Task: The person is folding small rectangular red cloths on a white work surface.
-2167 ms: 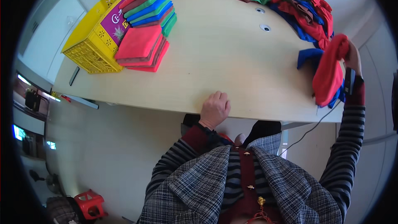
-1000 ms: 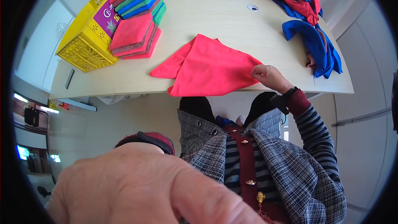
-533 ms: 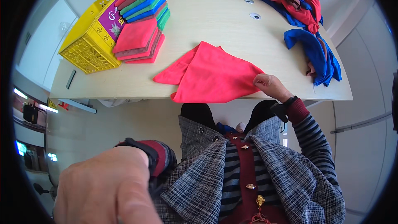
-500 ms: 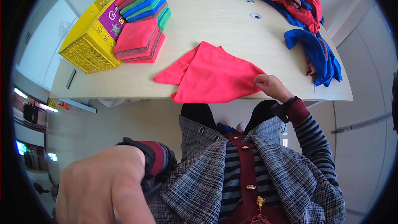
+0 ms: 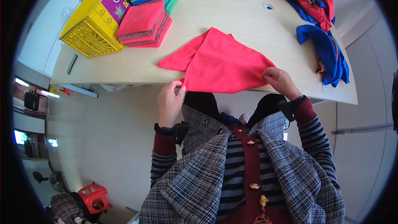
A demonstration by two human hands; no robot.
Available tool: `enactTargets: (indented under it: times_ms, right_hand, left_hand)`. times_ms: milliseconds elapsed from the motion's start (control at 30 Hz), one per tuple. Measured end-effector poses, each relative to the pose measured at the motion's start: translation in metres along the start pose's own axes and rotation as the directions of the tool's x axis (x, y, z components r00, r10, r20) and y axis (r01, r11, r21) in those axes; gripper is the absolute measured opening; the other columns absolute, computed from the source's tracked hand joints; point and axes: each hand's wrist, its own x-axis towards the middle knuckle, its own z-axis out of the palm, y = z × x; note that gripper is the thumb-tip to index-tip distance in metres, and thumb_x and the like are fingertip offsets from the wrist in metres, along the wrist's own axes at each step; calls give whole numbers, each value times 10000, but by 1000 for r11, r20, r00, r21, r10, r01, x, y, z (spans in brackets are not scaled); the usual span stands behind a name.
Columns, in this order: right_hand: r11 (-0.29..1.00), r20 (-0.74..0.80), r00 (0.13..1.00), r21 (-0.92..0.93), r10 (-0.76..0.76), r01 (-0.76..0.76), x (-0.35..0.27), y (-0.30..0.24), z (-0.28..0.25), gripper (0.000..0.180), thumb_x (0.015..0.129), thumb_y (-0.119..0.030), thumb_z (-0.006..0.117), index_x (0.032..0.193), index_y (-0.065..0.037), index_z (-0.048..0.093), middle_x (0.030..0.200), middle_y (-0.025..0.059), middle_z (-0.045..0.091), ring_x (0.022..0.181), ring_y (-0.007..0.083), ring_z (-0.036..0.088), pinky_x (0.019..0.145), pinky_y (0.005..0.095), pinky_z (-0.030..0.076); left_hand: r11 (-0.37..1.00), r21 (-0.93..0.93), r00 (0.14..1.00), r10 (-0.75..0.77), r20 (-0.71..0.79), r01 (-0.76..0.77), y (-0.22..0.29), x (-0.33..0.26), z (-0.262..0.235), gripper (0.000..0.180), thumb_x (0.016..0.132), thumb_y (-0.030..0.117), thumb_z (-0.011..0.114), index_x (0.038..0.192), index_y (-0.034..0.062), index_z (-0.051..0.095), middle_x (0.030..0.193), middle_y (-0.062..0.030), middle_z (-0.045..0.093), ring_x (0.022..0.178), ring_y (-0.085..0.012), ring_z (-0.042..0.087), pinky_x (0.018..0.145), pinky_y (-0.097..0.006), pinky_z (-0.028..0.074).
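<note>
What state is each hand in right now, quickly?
Left hand: closed, pinching the red cloth at its near left corner.
Right hand: closed, pinching its right corner.

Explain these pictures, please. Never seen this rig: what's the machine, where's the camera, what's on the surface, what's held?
No machine here: a person works bare-handed. Every picture comes from one camera, the left of a fisheye pair worn on the head, looking down; its wide lens bends straight edges.

On the pale table, a yellow plastic crate stands at the left, with neatly folded cloths in stacks beside it. At the right are a mixed heap of crumpled cloths and, nearer, a blue cloth.

At the near edge lies a bright red cloth. The left hand has its grip on the near-left edge; the right hand appears to pinch the right corner.
</note>
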Motion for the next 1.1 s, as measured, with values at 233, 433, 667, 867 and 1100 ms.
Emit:
enactTargets:
  times_ms: [233,433,667,867,1100]
  right_hand:
    - [998,-163,985,-40,-49,43,-4,2,25,61,878,-86,649,917,-46,674,878,123,679,829,304,676,754,370,545]
    - [991,-394,915,-127,-89,41,-8,1,50,43,854,-40,664,892,-56,654,846,110,637,839,304,638,749,390,507]
    - [950,-482,850,-305,-214,67,-12,-2,58,89,840,-26,667,906,-74,632,844,98,601,835,315,595,758,408,472]
    - [942,-491,844,-331,-217,50,-15,-1,60,93,844,-33,667,916,-80,630,852,97,599,854,316,590,779,414,467]
    - [939,-488,845,-342,-218,45,-16,-5,63,90,849,-36,663,921,-78,632,866,101,598,861,318,584,780,412,467]
  left_hand:
    - [645,-420,758,623,-194,-638,151,25,-116,170,915,-131,522,1013,-50,636,980,-144,683,859,-212,665,803,-305,534]
    - [483,-423,619,732,-285,-766,181,17,-108,193,838,-124,540,974,-22,631,987,-155,684,829,-253,672,727,-343,559]
    - [418,-466,572,778,-260,-780,208,16,-92,187,834,-112,546,971,-18,630,984,-153,682,827,-253,672,722,-346,560]
    - [382,-477,539,804,-251,-792,228,15,-85,182,830,-102,550,968,-15,629,982,-152,681,825,-254,672,717,-348,561]
    - [340,-513,513,823,-244,-788,241,12,-73,176,826,-90,555,966,-11,629,980,-150,679,823,-254,672,712,-350,562]
